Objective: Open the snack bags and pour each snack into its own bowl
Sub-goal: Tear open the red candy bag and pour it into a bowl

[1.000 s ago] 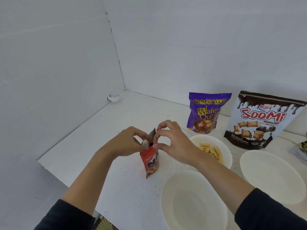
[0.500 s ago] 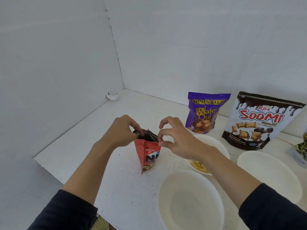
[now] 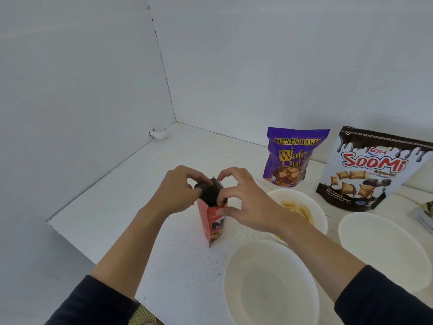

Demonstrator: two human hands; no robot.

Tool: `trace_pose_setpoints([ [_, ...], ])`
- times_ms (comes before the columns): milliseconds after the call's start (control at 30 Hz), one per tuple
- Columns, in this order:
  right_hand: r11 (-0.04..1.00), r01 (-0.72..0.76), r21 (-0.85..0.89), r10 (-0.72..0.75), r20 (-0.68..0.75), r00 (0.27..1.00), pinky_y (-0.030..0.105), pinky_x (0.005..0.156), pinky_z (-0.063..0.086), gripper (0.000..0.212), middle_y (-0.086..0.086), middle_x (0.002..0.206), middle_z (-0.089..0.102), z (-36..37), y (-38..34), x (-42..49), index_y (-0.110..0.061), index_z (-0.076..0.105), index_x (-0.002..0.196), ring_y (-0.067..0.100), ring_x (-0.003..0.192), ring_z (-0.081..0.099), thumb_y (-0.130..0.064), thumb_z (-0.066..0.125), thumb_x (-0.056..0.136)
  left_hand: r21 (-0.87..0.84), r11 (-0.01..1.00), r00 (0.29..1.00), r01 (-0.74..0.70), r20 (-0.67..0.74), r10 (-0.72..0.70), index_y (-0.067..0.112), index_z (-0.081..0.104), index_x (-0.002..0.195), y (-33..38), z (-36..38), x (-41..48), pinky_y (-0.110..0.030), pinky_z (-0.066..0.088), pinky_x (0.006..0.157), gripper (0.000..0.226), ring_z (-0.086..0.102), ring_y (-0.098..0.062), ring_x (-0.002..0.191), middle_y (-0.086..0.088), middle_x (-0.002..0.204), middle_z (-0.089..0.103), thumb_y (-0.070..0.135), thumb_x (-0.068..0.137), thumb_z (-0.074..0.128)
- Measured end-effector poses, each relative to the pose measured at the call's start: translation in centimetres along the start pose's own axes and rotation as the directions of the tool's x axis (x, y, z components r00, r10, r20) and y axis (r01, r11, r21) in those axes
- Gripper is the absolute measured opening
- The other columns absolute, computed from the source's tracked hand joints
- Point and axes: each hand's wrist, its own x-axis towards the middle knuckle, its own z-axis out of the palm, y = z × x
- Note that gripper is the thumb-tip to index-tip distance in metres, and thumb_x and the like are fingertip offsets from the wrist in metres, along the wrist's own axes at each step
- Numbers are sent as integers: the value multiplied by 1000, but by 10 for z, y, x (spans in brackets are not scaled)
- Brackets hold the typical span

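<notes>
A small red snack bag (image 3: 212,225) stands upright on the white table, its top pulled apart into a dark opening. My left hand (image 3: 179,191) pinches the left lip of that opening and my right hand (image 3: 243,202) pinches the right lip. Just right of the bag a white bowl (image 3: 316,207) holds yellow stick snacks. An empty white bowl (image 3: 269,285) sits near the front edge, and another empty bowl (image 3: 384,249) lies to its right. At the back stand a purple wafer bag (image 3: 293,156) and a brown-and-white Soomi bag (image 3: 372,170), both sealed.
White walls close the table in on the left and behind, meeting in a corner with a small white fitting (image 3: 159,133). The table's left edge (image 3: 77,245) drops off near my left forearm. A crumpled greenish wrapper (image 3: 425,215) lies at the far right.
The red bag's top has been spread wider, from nearly closed to a gaping mouth. Both hands moved slightly apart and kept their hold on its lips.
</notes>
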Motion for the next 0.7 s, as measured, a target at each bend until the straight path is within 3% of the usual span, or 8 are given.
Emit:
trace_pose_setpoints([
  [100,1000,-26,-17,26,13,1000,14,98,22,12,-7,129,41,-6,6,-3,-20,68,81,12,126,31,-25,78,86,-18,1000,998,17,-68,-18,28,78,73,-5,-2,3,-14,42,45,37,48,-8,43,7,92,76,-4,81,63],
  [200,998,-53,-30,53,-15,998,6,95,19,15,-7,123,43,-8,7,-5,-23,65,79,10,121,34,-23,79,86,15,1000,996,-3,-89,4,30,74,69,-3,1,5,-11,41,46,35,51,-10,45,6,90,74,-1,82,66],
  [300,996,-90,-15,88,-82,993,5,93,22,12,-8,119,44,-9,11,-6,-23,70,81,10,119,38,-25,81,83,54,998,998,-26,-48,29,34,76,82,-1,4,5,-7,41,53,29,61,-8,56,15,96,71,7,86,66],
  [400,995,-95,-6,94,-97,991,3,94,22,13,-9,120,44,-9,9,-7,-25,73,84,9,120,38,-31,83,80,34,998,995,-55,82,52,39,73,102,3,5,2,-15,46,64,30,65,-5,66,19,105,70,14,86,68],
  [467,997,-80,-9,79,-87,993,7,95,23,15,-9,123,44,-7,7,-6,-26,74,84,9,121,36,-35,84,78,18,998,987,-66,148,62,42,70,106,8,4,-1,-18,51,68,39,67,-4,69,21,105,70,12,81,72],
  [567,998,-53,-40,48,-99,994,28,99,33,18,-8,124,45,-4,8,-4,-24,72,81,12,123,36,-38,84,78,23,999,980,-45,195,40,39,72,100,11,1,-1,-12,46,53,43,64,-3,64,17,86,72,1,79,70],
  [633,995,-69,-70,61,-109,992,37,98,37,20,-9,122,45,-5,10,-4,-24,70,79,12,122,36,-39,82,79,43,999,987,-23,162,16,33,75,93,9,-2,-1,-9,39,46,37,59,0,56,16,73,68,-1,82,68],
  [700,994,-88,-67,82,-89,993,37,95,38,22,-12,117,43,-8,11,-4,-26,65,77,11,118,37,-40,81,81,14,1000,993,-2,117,0,29,77,86,5,-5,-1,-8,37,45,34,53,0,48,11,64,67,-3,83,66],
])
